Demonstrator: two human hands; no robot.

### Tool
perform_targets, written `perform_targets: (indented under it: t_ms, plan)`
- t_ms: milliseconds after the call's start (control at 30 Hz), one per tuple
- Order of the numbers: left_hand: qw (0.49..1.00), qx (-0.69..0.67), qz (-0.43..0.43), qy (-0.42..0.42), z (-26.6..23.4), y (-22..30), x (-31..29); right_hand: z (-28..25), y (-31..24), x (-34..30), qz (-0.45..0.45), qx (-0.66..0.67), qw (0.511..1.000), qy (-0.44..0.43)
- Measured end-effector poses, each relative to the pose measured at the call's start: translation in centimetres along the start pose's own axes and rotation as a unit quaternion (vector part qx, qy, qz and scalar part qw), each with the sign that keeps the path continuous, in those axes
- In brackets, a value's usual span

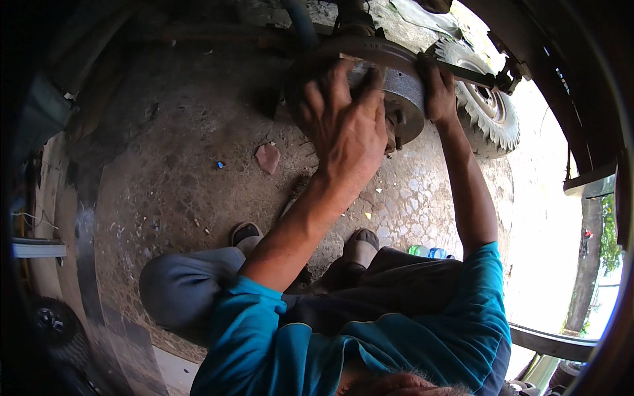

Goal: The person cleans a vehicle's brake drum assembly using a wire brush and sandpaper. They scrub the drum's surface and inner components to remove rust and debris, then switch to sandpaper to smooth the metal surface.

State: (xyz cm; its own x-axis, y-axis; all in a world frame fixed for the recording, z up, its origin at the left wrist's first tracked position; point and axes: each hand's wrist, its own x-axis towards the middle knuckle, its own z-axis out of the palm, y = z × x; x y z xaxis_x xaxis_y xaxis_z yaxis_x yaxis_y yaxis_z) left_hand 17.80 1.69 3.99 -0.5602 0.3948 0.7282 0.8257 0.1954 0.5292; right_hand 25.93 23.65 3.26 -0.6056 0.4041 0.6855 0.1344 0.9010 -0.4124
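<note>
From far away I look down on a rough, stained floor [185, 138], which fills most of the frame. A spare tyre [485, 135] with heavy tread stands at the upper right. The main thing is a round metal part, by its shape a brake drum [404, 90], at the upper centre of the frame, mounted near a rusty rim [376, 47] behind it.

My left hand [349, 129] lies across the drum's front and left side, its fingers bent and spread apart; whether they pinch something, I cannot tell. My right hand [437, 90] is curled on the drum's right edge, holding it, although some of its fingers are hidden.

I judge that the step in hand is to seat or to free this drum. The next move would call for even force from both sides, so that it does not tilt and jam, and for care of the studs [400, 117] at its face.

Smaller, a reddish stone [267, 159] and a blue scrap [220, 164] lie left of centre.
</note>
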Motion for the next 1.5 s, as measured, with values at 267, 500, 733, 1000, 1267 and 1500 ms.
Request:
perform_targets:
  t_ms: [267,500,733,1000,1267,1500]
  plan:
    - [0.998,0.007,-0.050,0.027,-0.4,-2.8,0.1,-0.2,-0.6,-0.2,0.046,0.044,0.998,0.019]
    - [1.000,-0.015,-0.013,0.020,0.1,-1.4,-0.3,-0.5,-0.2,-0.3,0.001,0.016,1.000,0.004]
    - [0.999,0.016,0.002,-0.029,-0.1,1.4,-0.1,0.0,0.3,-0.4,-0.015,-0.021,1.000,0.005]
    - [1.000,0.000,-0.023,-0.019,-0.2,0.5,-0.1,0.1,0.1,-0.2,-0.003,0.012,1.000,0.006]
    - [0.999,0.021,-0.046,0.006,-0.8,-1.2,0.6,-0.2,0.9,-0.3,-0.127,-0.087,0.988,0.017]
    - [0.998,-0.029,-0.050,0.017,-0.6,-2.0,0.9,-0.7,1.1,-0.6,-0.122,-0.097,0.988,0.007]
